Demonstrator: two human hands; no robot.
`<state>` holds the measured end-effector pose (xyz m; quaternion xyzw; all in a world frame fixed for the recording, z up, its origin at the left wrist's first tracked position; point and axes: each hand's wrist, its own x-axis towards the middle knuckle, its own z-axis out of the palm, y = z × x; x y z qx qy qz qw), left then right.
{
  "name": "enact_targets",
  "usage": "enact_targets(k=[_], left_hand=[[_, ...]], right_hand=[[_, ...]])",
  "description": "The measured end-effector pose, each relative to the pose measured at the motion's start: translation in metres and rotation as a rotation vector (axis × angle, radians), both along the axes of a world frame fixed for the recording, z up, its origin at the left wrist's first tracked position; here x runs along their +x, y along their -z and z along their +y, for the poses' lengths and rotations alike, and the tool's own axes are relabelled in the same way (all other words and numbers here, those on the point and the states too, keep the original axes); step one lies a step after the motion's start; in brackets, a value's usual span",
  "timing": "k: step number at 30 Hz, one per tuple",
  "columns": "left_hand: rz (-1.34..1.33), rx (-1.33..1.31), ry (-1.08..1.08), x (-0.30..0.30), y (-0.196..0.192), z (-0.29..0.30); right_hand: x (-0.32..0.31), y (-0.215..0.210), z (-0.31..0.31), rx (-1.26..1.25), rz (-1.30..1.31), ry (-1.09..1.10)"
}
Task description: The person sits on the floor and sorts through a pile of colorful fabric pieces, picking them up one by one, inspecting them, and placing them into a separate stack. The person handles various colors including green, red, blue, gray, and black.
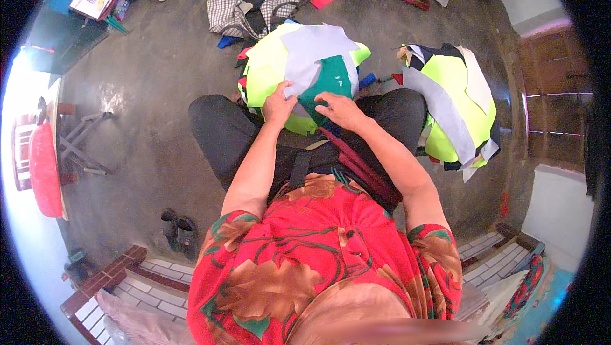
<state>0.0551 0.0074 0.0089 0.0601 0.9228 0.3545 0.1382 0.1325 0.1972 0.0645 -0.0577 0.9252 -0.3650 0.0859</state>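
Note:
I sit on the floor with a pile of cut fabric pieces (267,58) in front of my knees, mostly neon yellow. On top lie a pale grey piece (315,49) and a dark green piece (331,77). My left hand (278,104) pinches the near edge of the grey piece where it meets the yellow. My right hand (342,111) grips the near corner of the green piece. Both hands rest on the pile's near side, a hand's width apart.
A second stack of yellow, grey and black fabric (453,106) lies by my right knee. A checked cloth (251,1) and scattered scraps lie farther out. A pair of dark shoes (178,229) sits at my left, a red basin (43,170) at far left.

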Motion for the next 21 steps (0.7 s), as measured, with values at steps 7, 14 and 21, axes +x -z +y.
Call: enact_targets(k=[7, 14, 21], left_hand=[[-0.019, 0.159, -0.034, -0.002, 0.029, -0.006], [-0.078, 0.147, 0.004, 0.000, 0.005, 0.002], [-0.084, -0.022, -0.016, -0.003, 0.007, 0.007]], right_hand=[[-0.007, 0.004, 0.010, -0.014, 0.100, 0.197], [-0.009, 0.032, 0.018, 0.176, 0.023, 0.242], [-0.006, 0.018, 0.017, 0.157, -0.017, 0.273]])
